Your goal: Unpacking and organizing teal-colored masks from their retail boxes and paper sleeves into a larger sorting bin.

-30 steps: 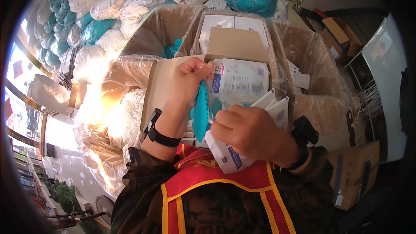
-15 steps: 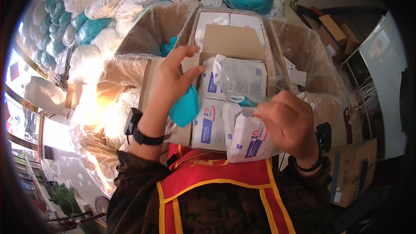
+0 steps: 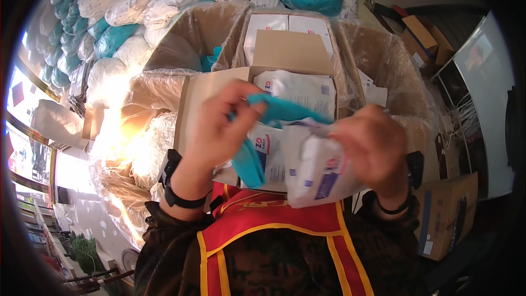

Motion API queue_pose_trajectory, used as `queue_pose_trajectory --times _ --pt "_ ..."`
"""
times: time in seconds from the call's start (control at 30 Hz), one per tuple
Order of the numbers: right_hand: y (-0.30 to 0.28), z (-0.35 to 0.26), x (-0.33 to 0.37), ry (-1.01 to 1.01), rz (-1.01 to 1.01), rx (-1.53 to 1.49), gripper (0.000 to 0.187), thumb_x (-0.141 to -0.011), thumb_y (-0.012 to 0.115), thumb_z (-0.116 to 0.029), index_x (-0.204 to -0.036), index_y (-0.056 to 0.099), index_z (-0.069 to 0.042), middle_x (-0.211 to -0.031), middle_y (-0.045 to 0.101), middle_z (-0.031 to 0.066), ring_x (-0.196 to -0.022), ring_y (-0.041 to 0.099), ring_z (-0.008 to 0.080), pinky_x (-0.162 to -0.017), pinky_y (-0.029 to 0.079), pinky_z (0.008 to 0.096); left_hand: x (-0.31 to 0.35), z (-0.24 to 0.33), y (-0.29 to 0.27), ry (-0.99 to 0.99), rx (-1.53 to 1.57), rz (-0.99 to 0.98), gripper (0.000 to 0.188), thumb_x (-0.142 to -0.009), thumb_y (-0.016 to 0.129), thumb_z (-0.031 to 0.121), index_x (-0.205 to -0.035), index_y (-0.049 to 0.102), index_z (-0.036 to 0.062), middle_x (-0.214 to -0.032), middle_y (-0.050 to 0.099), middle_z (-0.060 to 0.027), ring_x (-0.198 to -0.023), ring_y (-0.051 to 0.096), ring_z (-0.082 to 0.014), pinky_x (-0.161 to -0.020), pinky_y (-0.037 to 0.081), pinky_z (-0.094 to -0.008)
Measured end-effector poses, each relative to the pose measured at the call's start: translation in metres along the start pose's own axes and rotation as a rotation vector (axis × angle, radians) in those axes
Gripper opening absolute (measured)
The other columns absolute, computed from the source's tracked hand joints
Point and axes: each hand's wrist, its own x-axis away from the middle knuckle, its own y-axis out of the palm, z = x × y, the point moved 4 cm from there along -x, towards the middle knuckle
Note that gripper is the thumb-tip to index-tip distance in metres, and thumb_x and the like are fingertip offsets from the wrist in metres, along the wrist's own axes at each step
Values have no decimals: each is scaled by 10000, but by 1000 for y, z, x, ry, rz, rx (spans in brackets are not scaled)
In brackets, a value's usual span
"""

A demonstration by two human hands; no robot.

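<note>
A teal face mask [image 3: 286, 111] is pinched between the fingers and thumb of my left hand [image 3: 219, 129]. It stretches toward the torn top of a white printed packet [image 3: 315, 167]; its far end is at that opening. My right hand [image 3: 372, 145], blurred a little, grips the packet by its upper right edge. A second teal mask [image 3: 249, 164] hangs below my left palm, and how it is held is hidden. Behind both hands an open cardboard box [image 3: 293, 52] contains more white packets [image 3: 304, 90].
Plastic-lined cartons stand left [image 3: 178, 41] and right [image 3: 383, 49] of the box, with teal pieces in the left one and white packets in the right. Crumpled clear plastic [image 3: 156, 148] fills a near-left carton. Stuffed bags [image 3: 129, 8] pile up behind. A brown carton [image 3: 446, 214] sits at lower right.
My left hand has come down and closed on the teal mask at the packet's opening, which is now drawn partly out to the left. The second mask has swung lower. My right hand keeps the packet.
</note>
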Motion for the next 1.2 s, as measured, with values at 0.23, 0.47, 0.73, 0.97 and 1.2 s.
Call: queue_pose_trajectory --times 0.23,0.47,0.73,0.97,1.2 --pt "-23 60 16 358 103 -126 78 -844 653 -29 -817 581 -19 -710 519 86 -600 490 181 -570 402 278 9 -16 -85 49 551 400 157 -855 615 33 -1009 590 30 -713 547 15 -488 446 -50 -423 339 -176" --pt "84 112 2 447 -217 -224 153 -881 636 -155 -840 573 -22 -771 567 125 -675 591 270 -624 460 381 16 -29 -104 31 704 601 324 -970 556 349 -822 542 62 -708 538 -39 -544 432 -79 -501 355 -200" --pt "128 118 2 316 -404 278 283 -862 659 -281 -907 579 -13 -963 582 167 -760 653 357 -679 530 445 10 -30 -98 -25 350 612 484 -980 522 403 -630 481 70 -650 533 -59 -626 488 -105 -603 397 -216" --pt "119 109 2 328 -306 162 278 -824 701 -234 -961 585 -22 -965 573 161 -764 651 361 -673 529 439 -9 -58 -68 -259 363 227 175 -895 667 176 -780 594 66 -683 542 -8 -677 522 -80 -670 425 -226" --pt "77 51 -3 227 -117 -34 216 -784 729 -127 -953 604 -80 -889 556 86 -722 631 308 -610 508 376 -39 -61 -25 -134 125 -61 210 -911 655 176 -1046 656 14 -907 613 5 -739 536 -52 -628 425 -192"
